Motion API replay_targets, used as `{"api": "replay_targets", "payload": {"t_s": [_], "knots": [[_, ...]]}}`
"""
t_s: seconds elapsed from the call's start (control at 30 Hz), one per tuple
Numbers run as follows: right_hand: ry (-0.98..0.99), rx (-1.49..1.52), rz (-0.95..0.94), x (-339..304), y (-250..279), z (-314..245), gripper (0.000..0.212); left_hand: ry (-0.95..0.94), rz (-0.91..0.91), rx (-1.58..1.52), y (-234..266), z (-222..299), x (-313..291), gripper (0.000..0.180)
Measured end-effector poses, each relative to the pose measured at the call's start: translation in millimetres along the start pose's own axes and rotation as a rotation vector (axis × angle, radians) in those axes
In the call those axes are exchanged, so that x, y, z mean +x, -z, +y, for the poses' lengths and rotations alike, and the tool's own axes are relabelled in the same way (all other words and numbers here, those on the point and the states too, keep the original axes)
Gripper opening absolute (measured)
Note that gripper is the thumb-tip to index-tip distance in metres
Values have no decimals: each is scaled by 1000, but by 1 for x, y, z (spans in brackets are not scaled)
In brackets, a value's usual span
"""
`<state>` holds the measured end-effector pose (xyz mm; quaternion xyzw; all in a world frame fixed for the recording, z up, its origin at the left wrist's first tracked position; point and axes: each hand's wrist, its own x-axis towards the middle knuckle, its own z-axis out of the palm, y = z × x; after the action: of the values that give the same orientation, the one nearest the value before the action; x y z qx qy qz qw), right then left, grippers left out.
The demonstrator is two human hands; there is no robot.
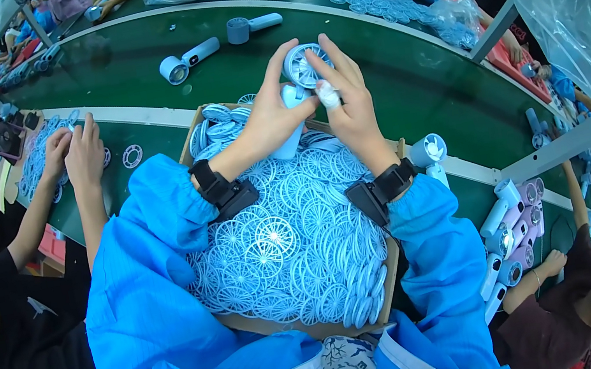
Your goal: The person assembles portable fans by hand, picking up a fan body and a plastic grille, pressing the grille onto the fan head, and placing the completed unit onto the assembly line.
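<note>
Both my hands are closed around a light blue handheld fan [308,65], held up over the far edge of a cardboard box. My left hand [273,113] grips its head and neck from the left. On the other side, my right hand [351,107] has its fingers against the round head; a white wrap covers one digit. The fan's pale handle [291,142] hangs down, partly behind my left hand. Below lies a heap of light blue round fan grilles [296,232] filling the cardboard box [393,278].
Two handheld fans [191,61] lie on the green conveyor belt [123,57] ahead. Another fan [428,153] stands right of the box, near blue and purple fans [516,224]. A co-worker's hands [72,152] work at left over loose grilles. A metal frame [558,146] rises at right.
</note>
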<state>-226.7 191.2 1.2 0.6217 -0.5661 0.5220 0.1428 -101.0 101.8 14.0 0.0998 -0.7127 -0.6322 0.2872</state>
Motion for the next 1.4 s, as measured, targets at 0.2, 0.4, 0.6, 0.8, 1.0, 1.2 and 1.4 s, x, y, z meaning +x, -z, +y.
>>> {"api": "replay_targets", "payload": {"t_s": [0.2,0.4,0.6,0.8,1.0,1.2,1.4], "knots": [[-53,28,20,0,0,-1,33,17,-1,-34,1,-2,-1,78],[-130,154,103,0,-3,-12,26,5,7,-16,5,-2,-3,78],[-67,78,127,-1,-7,-16,31,-131,72,155,6,-8,0,81],[-372,459,137,2,-16,-18,39,-127,128,165,10,-13,4,87],[-554,727,189,3,-12,-15,38,-34,133,-274,10,0,1,91],[-461,673,40,2,-6,-16,37,-247,193,-221,9,6,-1,96],[-279,485,176,-3,-10,-12,30,-319,219,-220,8,6,-1,98]]}}
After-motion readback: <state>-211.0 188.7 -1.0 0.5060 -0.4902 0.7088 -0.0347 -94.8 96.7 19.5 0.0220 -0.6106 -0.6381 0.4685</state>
